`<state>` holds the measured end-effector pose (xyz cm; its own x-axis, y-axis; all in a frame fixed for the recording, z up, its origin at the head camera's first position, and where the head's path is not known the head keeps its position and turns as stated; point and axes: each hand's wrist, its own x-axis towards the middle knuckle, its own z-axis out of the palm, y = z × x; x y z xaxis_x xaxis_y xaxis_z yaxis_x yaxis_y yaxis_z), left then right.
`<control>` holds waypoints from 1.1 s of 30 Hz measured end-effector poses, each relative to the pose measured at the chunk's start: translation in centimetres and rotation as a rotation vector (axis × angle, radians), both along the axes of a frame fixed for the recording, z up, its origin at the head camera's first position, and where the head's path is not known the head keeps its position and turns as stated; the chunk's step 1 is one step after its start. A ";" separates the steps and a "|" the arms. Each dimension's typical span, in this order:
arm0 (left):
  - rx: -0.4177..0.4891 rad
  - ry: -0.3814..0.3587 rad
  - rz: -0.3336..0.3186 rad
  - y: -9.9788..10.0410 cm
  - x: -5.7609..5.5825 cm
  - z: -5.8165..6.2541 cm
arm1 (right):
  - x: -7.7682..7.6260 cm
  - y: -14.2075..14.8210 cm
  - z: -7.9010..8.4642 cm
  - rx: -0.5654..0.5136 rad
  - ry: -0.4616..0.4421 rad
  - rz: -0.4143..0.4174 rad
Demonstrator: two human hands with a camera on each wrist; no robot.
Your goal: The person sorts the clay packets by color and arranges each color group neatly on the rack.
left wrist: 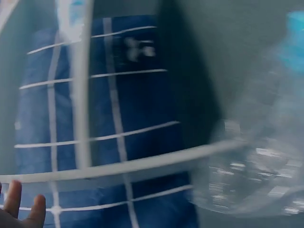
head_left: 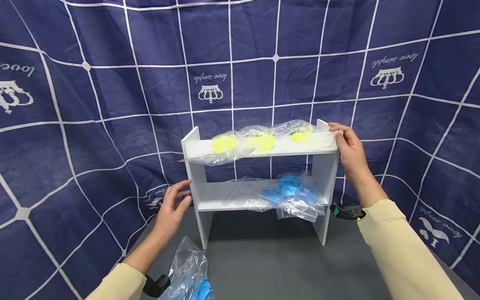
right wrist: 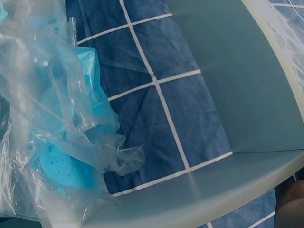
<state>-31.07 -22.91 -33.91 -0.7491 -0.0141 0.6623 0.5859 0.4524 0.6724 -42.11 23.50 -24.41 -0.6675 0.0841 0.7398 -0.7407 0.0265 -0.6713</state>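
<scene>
A white two-tier shelf (head_left: 262,207) stands before me. Three clear plastic bags with bright yellow contents (head_left: 223,144) lie along its top board. My right hand (head_left: 352,152), at the top right end, pinches the stretched edge of the rightmost clear plastic bag (head_left: 324,141) beside the side panel. My left hand (head_left: 172,208) is by the left side panel (head_left: 195,179), fingers spread and holding nothing. On the lower board, clear bags hold blue contents (head_left: 288,189); the right wrist view shows a blue piece (right wrist: 66,166) with small holes.
Another clear bag with blue contents (head_left: 191,275) lies on the grey surface (head_left: 258,266) near my left forearm. A navy curtain (head_left: 255,83) with white grid lines hangs behind the shelf and along both sides.
</scene>
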 end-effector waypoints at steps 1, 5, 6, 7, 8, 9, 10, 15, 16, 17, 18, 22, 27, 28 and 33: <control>-0.040 -0.002 0.010 -0.1 0.3 -0.7 | 0.0 0.0 0.0 -0.006 0.002 0.004; -0.181 -0.039 -0.055 -0.9 1.7 -3.0 | -0.2 -0.1 0.0 -0.012 0.005 -0.009; -0.214 -0.055 -0.095 -1.2 2.0 -3.5 | -0.2 -0.1 0.0 -0.013 0.005 -0.011; -0.254 -0.075 -0.132 -1.6 2.3 -3.8 | -0.2 -0.1 -0.1 -0.012 0.006 -0.014; -0.292 -0.090 -0.169 -2.0 2.6 -4.2 | -0.2 -0.2 -0.1 -0.013 0.007 -0.014; -0.329 -0.107 -0.205 -2.4 2.9 -4.6 | -0.2 -0.2 -0.1 -0.012 0.009 -0.014; -0.369 -0.113 -0.240 -2.8 3.1 -5.0 | -0.2 -0.2 -0.1 -0.010 0.011 -0.014; -0.534 -0.125 -0.358 -4.8 4.7 -7.2 | 0.0 -0.1 -0.1 -0.011 0.021 -0.009; -0.561 -0.124 -0.373 -5.3 5.0 -7.6 | 0.0 -0.1 -0.1 -0.013 0.022 -0.006; -0.576 -0.131 -0.387 -5.8 5.3 -8.1 | 0.0 -0.1 -0.1 -0.015 0.022 -0.002; -0.590 -0.140 -0.397 -6.2 5.5 -8.5 | 0.0 -0.2 -0.1 -0.016 0.023 0.000; -0.625 -0.167 -0.443 -7.9 6.0 -9.9 | -0.1 -0.3 -0.1 -0.026 0.029 0.011; -0.649 -0.192 -0.478 -8.7 5.8 -11.6 | -0.2 -0.3 -0.2 -0.033 0.036 0.018; -0.642 -0.207 -0.491 -8.7 5.8 -12.0 | -0.2 -0.4 -0.2 -0.032 0.036 0.018; -0.678 -0.185 -0.539 -8.8 5.3 -13.7 | -0.3 -0.5 -0.3 -0.031 0.043 0.019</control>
<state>-25.75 -31.74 -47.58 -0.6366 0.7234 0.2674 0.7427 0.4816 0.4652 -42.45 23.01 -24.66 -0.6369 0.0950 0.7651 -0.7690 -0.0077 -0.6392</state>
